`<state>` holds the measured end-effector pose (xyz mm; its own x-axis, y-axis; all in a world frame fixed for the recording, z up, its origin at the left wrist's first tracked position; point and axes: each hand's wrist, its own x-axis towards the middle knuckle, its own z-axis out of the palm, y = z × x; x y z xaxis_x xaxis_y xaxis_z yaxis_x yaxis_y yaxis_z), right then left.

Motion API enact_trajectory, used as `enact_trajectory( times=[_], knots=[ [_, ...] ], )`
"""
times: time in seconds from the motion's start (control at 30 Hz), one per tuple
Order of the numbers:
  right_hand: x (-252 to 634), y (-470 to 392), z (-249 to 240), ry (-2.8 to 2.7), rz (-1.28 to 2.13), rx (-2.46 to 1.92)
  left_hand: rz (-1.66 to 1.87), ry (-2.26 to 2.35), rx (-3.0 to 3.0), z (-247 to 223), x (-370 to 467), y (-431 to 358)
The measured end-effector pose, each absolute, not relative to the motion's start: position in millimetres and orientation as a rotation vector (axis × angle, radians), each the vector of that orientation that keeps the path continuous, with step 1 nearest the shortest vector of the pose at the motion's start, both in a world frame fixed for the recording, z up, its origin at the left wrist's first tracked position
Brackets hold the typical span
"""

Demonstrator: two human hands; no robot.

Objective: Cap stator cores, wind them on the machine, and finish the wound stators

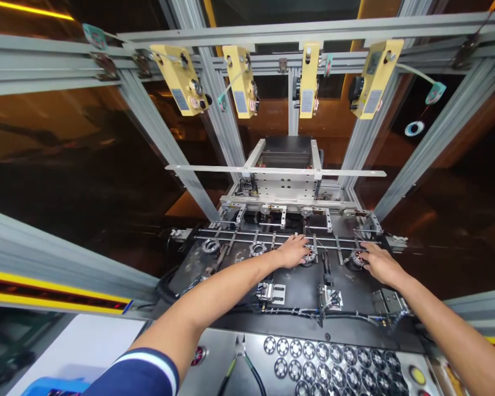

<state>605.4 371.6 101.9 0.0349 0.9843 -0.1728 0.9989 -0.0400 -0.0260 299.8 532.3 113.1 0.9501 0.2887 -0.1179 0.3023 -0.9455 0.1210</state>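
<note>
My left hand (292, 252) reaches forward over the black machine plate, fingers curled on the rim of a motor stator (310, 255) with coppery windings. This stator sits at the third round fixture from the left. At the rightmost fixture, my right hand (380, 265) has its fingers closed on the edge of another motor stator (357, 260). Both fingertips are partly hidden. Two ring-shaped fixtures stand to the left, one ring fixture (258, 249) nearer my left hand and another ring fixture (210, 246) farther off; no hand touches them.
Black-and-silver round parts (322, 352) lie in rows on the metal front panel beside cutting pliers (240, 347). A yellow button (417, 375) is at right. Metal rods (268, 241) cross behind the fixtures. Several yellow units (308, 82) hang overhead from the aluminium frame. A blue bin (55, 385) is lower left.
</note>
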Motion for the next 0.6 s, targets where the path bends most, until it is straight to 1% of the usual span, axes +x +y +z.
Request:
enact_trajectory(
  times=[0.23, 0.47, 0.6],
  knots=[
    [609.4, 371.5, 98.8, 2.087, -0.255, 2.198, -0.205, 0.479, 2.913, 117.0, 309.8, 531.0],
    [611.9, 374.5, 101.3, 2.104, -0.299, 2.204, -0.117, 0.488, 2.843, 121.3, 308.0, 533.3],
    [613.6, 376.9, 104.3, 2.109, -0.322, 2.182, 0.025, 0.515, 2.755, 122.8, 307.4, 530.9]
  ],
)
